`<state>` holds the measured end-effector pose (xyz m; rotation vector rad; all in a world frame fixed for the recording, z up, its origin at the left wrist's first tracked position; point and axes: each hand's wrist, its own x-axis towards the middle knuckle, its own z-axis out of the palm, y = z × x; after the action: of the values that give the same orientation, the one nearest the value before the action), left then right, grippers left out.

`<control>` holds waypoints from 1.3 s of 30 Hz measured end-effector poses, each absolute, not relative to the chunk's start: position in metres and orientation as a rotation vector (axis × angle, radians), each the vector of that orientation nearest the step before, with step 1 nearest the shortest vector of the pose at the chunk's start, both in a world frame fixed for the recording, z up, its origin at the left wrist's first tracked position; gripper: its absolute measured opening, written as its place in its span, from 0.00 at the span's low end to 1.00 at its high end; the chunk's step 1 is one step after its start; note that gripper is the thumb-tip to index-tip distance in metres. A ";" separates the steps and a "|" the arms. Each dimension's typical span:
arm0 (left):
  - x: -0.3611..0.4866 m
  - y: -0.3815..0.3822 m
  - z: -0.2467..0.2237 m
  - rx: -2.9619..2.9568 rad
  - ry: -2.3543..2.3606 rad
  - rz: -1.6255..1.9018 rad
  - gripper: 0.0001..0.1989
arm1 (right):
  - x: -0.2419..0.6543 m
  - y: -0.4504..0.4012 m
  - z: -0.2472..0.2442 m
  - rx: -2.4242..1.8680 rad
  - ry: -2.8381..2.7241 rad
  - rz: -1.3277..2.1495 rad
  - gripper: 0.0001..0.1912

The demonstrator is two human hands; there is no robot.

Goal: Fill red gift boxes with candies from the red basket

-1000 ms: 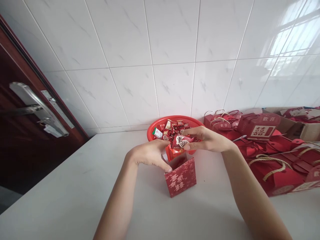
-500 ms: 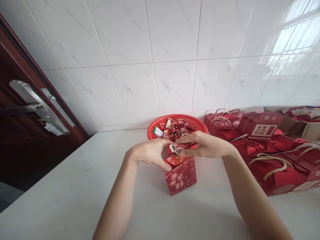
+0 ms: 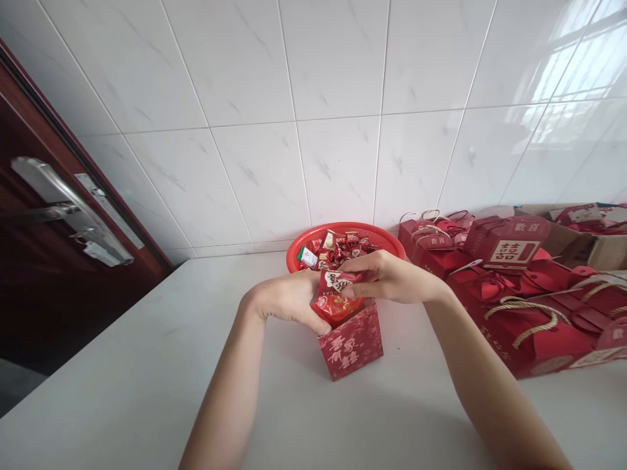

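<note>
A red gift box with pale lettering stands on the white table, its top uncovered. My left hand grips the box's left rim, thumb on the near edge and the other fingers hidden behind. With my right hand I pinch a red candy packet with a white label, held over the box's mouth. Below it a shiny orange-red packet shows at the opening. Just behind my hands is a red plastic basket filled with small wrapped sweets.
Several red gift boxes with rope handles crowd the right side. On top of them rests a smaller red box. A cardboard carton is at the far right. A tiled wall backs the table; a dark red door is at left.
The candy packet in my right hand has shifted slightly left and up and tilted, showing more of the orange-red packet under it. My left hand keeps its grip on the box.
</note>
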<state>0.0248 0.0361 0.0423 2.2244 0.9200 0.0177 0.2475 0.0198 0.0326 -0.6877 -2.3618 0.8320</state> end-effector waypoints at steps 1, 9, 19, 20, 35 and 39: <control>0.025 0.036 0.043 2.217 0.906 0.007 0.09 | 0.247 0.022 0.031 -0.676 -2.349 0.853 0.11; 0.025 0.035 0.044 2.341 1.014 0.002 0.16 | 0.256 0.033 0.026 -0.753 -2.439 0.876 0.09; 0.023 0.035 0.042 2.293 1.021 -0.014 0.25 | 0.257 0.021 0.035 -0.812 -2.317 0.801 0.08; 0.023 0.035 0.042 2.287 1.021 -0.007 0.25 | 0.258 0.020 0.036 -0.822 -2.325 0.792 0.07; 0.024 0.034 0.045 2.270 0.962 -0.041 0.35 | 0.255 0.017 0.036 -0.848 -2.394 0.755 0.10; 0.023 0.036 0.042 2.223 1.056 -0.007 0.37 | 0.258 0.016 0.038 -0.859 -2.300 0.665 0.08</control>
<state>0.0230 0.0356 0.0415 2.2225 1.0562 -0.0071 0.2577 0.0161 0.0378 -0.8591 -2.3002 0.6649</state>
